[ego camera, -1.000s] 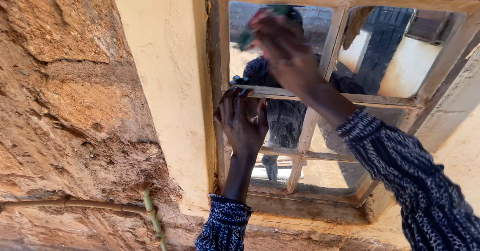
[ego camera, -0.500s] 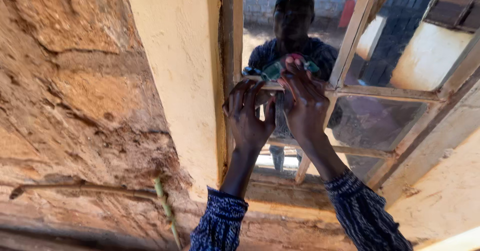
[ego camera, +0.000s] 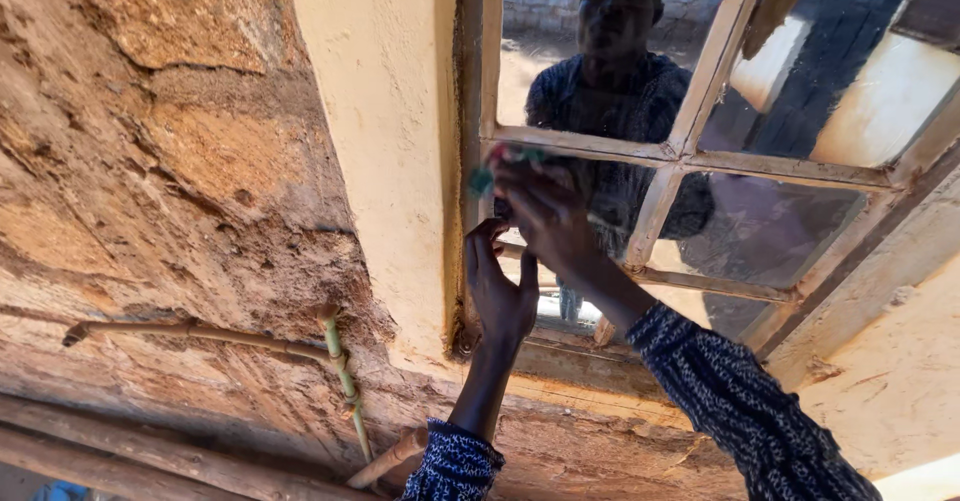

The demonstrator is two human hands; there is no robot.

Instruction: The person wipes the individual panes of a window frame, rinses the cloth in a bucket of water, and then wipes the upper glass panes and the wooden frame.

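Head view: a person faces a window (ego camera: 690,156) with pale wooden bars, set in a cream reveal beside a rough wall (ego camera: 170,161).
Right hand (ego camera: 545,216): raised against the glass, fingers curled shut on a green cloth (ego camera: 482,178); motion blur hides the exact grip.
Cloth: bunched at the fingertips, pressed to the pane just below the horizontal bar, near the left frame edge.
Left hand (ego camera: 500,286): just below the right hand, fingers spread and extended, flat against the lower pane and the frame. It holds nothing.
Pane: reflective; it shows the person's mirrored outline behind both hands.
Pipe (ego camera: 200,333): well below and left of the left hand, running along the wall.
Technique: keep the cloth flat under the fingertips, work into the corner where bar meets frame, and keep the bracing hand's pressure on the wood, not the glass.
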